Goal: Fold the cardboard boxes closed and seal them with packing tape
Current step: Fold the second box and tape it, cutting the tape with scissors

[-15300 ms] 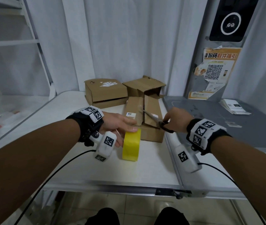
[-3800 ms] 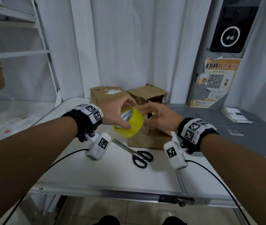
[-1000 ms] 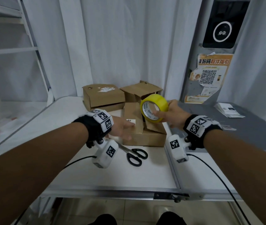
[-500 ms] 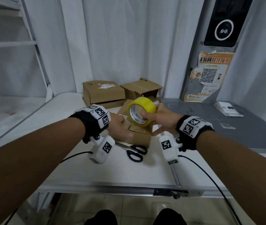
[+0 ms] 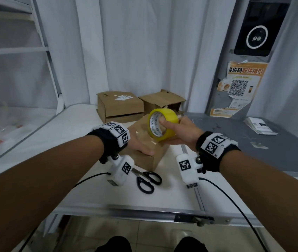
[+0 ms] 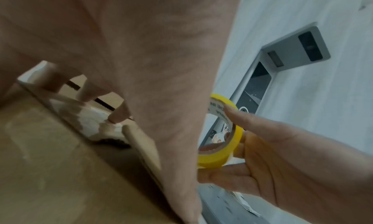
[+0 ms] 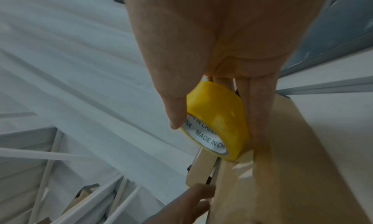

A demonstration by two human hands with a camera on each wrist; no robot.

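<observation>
My right hand (image 5: 173, 127) grips a yellow roll of packing tape (image 5: 162, 125), thumb inside the core, held just above the near cardboard box (image 5: 151, 157). Glossy tape runs from the roll down onto the box top. In the right wrist view the roll (image 7: 218, 125) sits between thumb and fingers over the box (image 7: 292, 171). My left hand (image 5: 141, 142) lies flat on the box top, fingers straight, pressing it down. The left wrist view has my left fingers (image 6: 119, 114) on the box (image 6: 60, 171) and the roll (image 6: 222, 141) at the right.
Black-handled scissors (image 5: 146, 179) lie on the white table (image 5: 81, 193) in front of the box. Two more cardboard boxes (image 5: 120, 106) (image 5: 162, 101) stand at the back, the right one with its flap up. A grey surface (image 5: 235, 142) with papers (image 5: 260, 125) adjoins on the right.
The right hand has brought the roll from above the box's far end toward me and lower, drawing tape along the top. The left hand stays flat on the box.
</observation>
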